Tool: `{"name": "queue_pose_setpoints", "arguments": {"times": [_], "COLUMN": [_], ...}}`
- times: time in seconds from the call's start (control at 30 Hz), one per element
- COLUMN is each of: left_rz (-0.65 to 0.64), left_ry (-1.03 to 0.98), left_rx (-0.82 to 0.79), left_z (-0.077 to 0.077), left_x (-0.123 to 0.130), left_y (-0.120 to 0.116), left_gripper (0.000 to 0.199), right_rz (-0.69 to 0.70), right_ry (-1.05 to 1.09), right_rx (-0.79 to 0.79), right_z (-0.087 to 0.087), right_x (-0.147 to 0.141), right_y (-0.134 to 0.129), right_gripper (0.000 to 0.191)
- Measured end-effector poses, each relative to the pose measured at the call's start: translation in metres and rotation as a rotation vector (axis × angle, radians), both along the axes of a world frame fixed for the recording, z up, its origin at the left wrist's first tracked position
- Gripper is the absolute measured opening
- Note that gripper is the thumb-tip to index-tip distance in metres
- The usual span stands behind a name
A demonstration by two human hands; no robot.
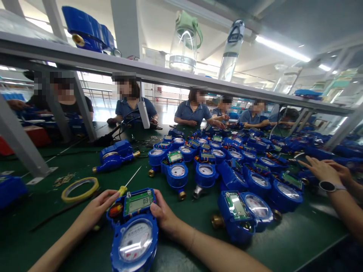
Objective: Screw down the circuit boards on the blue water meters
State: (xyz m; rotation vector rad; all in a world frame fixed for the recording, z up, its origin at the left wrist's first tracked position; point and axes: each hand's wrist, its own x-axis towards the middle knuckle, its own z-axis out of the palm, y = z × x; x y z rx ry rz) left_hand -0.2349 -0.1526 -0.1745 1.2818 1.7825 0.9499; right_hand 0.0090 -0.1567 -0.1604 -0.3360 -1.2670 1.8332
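Observation:
A blue water meter (135, 240) with a round clear dial and an exposed circuit board is in front of me. Its small display (139, 204) reads about "03". My right hand (166, 213) grips the meter's right edge, thumb on the rim beside the board. At the upper left corner, my left hand (103, 204) is closed around a screwdriver (123, 190) with a yellow handle. The thin shaft points away to the upper right, and the palm hides much of the handle. Red and yellow parts sit in the meter's open pocket near my left fingertips.
Many blue meters (177, 172) crowd the green table (198, 234) ahead and right. A yellow tape roll (79, 189) lies left. A co-worker's hands (326, 170) work at right; other people sit opposite. Overhead, a shelf (159, 71) holds bottles, with grey posts reaching the table.

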Motion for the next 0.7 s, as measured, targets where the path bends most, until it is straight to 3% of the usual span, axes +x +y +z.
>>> {"name": "queue_pose_setpoints", "arguments": {"times": [0.33, 0.7], "left_rz": [0.049, 0.017], "left_ry": [-0.032, 0.013], "left_rx": [-0.011, -0.009], "left_z": [-0.0028, -0.0036], "left_x": [-0.0037, -0.0048], "left_y": [-0.0021, -0.0017], "left_gripper": [0.063, 0.062], "right_rz": [0.02, 0.024], "right_ry": [-0.024, -0.047], "right_rx": [-0.001, 0.001], "right_z": [0.0003, 0.0018], "right_x": [0.0025, 0.004], "right_y": [0.0024, 0.0042], "right_gripper": [0.065, 0.068]}}
